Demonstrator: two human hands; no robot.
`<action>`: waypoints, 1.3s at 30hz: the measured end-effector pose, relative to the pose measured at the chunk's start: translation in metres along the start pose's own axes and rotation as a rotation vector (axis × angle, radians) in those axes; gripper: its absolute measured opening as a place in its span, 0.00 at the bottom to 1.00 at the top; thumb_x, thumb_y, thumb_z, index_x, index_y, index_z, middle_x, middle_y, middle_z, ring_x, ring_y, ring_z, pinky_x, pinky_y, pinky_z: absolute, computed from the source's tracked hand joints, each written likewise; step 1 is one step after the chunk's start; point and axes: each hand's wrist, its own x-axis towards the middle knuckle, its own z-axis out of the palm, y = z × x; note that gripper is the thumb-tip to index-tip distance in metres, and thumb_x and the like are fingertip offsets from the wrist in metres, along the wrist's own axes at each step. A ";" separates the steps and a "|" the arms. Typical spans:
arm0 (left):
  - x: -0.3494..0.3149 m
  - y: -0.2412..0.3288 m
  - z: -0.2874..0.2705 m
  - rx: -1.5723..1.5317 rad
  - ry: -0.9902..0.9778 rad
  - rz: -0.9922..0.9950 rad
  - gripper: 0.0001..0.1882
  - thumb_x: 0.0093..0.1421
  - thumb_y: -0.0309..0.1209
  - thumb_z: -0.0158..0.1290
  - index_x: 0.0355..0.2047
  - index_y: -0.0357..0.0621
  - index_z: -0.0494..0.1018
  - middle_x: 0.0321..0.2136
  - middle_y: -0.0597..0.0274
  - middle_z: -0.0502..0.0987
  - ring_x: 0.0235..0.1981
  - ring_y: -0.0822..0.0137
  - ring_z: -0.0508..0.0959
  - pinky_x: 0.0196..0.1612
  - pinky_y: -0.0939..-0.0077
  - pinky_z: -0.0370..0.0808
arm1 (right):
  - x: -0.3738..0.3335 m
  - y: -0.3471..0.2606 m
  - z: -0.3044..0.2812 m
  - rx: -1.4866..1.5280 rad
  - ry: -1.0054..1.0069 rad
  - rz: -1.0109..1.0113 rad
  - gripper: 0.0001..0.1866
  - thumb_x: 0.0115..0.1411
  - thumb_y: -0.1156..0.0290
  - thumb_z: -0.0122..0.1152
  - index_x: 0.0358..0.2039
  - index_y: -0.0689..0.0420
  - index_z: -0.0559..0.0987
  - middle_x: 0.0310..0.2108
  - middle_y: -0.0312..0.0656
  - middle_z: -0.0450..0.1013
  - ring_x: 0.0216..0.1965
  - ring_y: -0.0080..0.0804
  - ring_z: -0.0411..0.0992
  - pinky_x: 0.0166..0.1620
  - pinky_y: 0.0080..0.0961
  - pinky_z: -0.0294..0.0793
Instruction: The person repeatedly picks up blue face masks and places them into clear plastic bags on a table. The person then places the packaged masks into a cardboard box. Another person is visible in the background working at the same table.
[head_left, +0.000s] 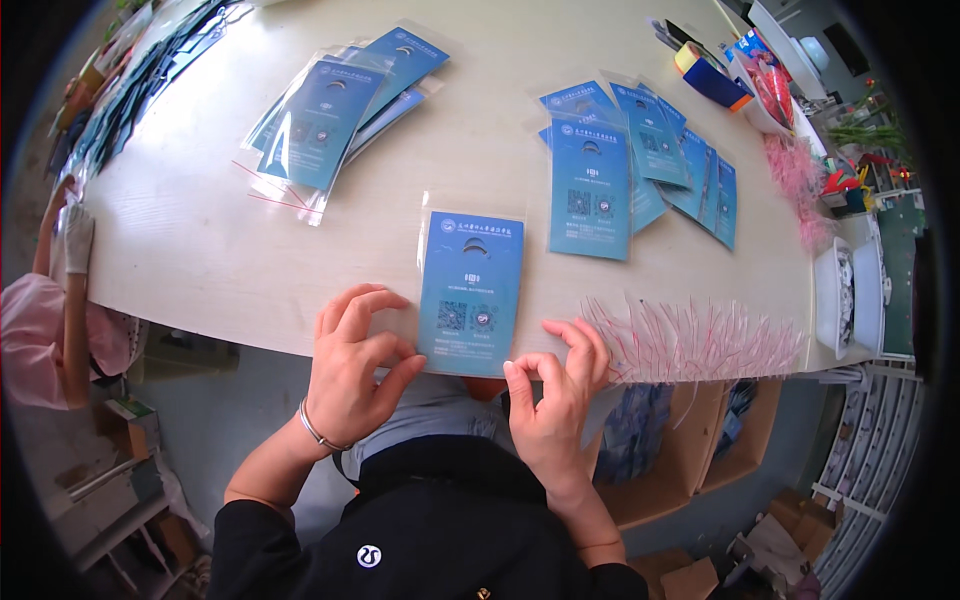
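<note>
A blue printed card in a clear plastic sleeve (470, 330) lies flat at the table's near edge, between my two hands. My left hand (360, 365) meets its lower left corner, thumb and forefinger close together there and the other fingers curled above the tabletop. At the lower right corner, my right hand (558, 400) pinches with thumb and forefinger, its remaining fingers raised. Beyond, a fanned stack of similar sleeved cards (330, 120) rests at the far left. Another spread pile of sleeved cards (590, 200) lies to the right.
Thin clear strips with red lines (700, 340) lie along the near edge at right. A tape dispenser (712, 75) and a pink bundle (790, 170) sit farther back. White trays (848, 300) stand at the right. A person's gloved hand (78, 238) shows at the left edge.
</note>
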 end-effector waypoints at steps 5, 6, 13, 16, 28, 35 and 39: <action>0.002 0.010 0.002 0.041 0.013 -0.074 0.09 0.43 0.23 0.66 0.23 0.43 0.75 0.48 0.53 0.72 0.55 0.47 0.67 0.58 0.55 0.63 | 0.003 -0.005 -0.003 0.009 -0.002 0.042 0.08 0.56 0.69 0.68 0.28 0.56 0.77 0.54 0.46 0.66 0.62 0.52 0.57 0.62 0.50 0.50; 0.002 0.012 0.002 0.060 0.010 -0.089 0.09 0.43 0.23 0.66 0.23 0.43 0.75 0.47 0.53 0.72 0.55 0.47 0.67 0.58 0.55 0.63 | 0.003 -0.006 -0.003 0.016 -0.001 0.053 0.08 0.56 0.70 0.68 0.27 0.56 0.76 0.54 0.46 0.66 0.62 0.52 0.57 0.62 0.50 0.51; -0.002 0.012 0.009 0.074 0.036 0.048 0.20 0.44 0.17 0.58 0.37 0.52 0.82 0.46 0.57 0.74 0.52 0.51 0.70 0.54 0.59 0.64 | -0.005 -0.005 0.021 -0.139 0.295 -0.220 0.11 0.54 0.76 0.64 0.39 0.58 0.84 0.43 0.40 0.77 0.47 0.39 0.73 0.53 0.35 0.64; -0.009 0.002 0.011 0.095 0.081 0.086 0.20 0.46 0.20 0.57 0.40 0.55 0.82 0.47 0.61 0.74 0.50 0.55 0.72 0.53 0.61 0.64 | -0.007 -0.004 0.026 -0.196 0.170 -0.376 0.13 0.58 0.76 0.59 0.43 0.59 0.84 0.45 0.42 0.79 0.46 0.35 0.75 0.51 0.31 0.65; 0.070 -0.093 -0.048 0.852 0.271 0.101 0.23 0.53 0.22 0.59 0.51 0.51 0.78 0.61 0.62 0.72 0.67 0.57 0.64 0.69 0.52 0.56 | 0.069 0.035 -0.003 -0.350 0.040 -0.247 0.20 0.61 0.78 0.53 0.53 0.73 0.75 0.56 0.58 0.72 0.60 0.50 0.69 0.66 0.47 0.62; 0.035 -0.015 0.002 0.474 0.096 0.364 0.12 0.55 0.30 0.61 0.41 0.42 0.81 0.52 0.59 0.79 0.60 0.56 0.73 0.65 0.53 0.64 | 0.056 0.012 0.001 -0.223 0.170 -0.303 0.18 0.60 0.79 0.56 0.52 0.70 0.77 0.54 0.54 0.73 0.58 0.51 0.70 0.62 0.44 0.67; 0.029 0.015 0.013 0.235 -0.144 0.348 0.23 0.54 0.32 0.62 0.51 0.40 0.76 0.57 0.56 0.74 0.61 0.54 0.70 0.62 0.54 0.67 | 0.033 0.008 0.004 0.003 0.145 -0.324 0.16 0.55 0.84 0.60 0.45 0.65 0.80 0.50 0.49 0.75 0.51 0.46 0.74 0.53 0.40 0.74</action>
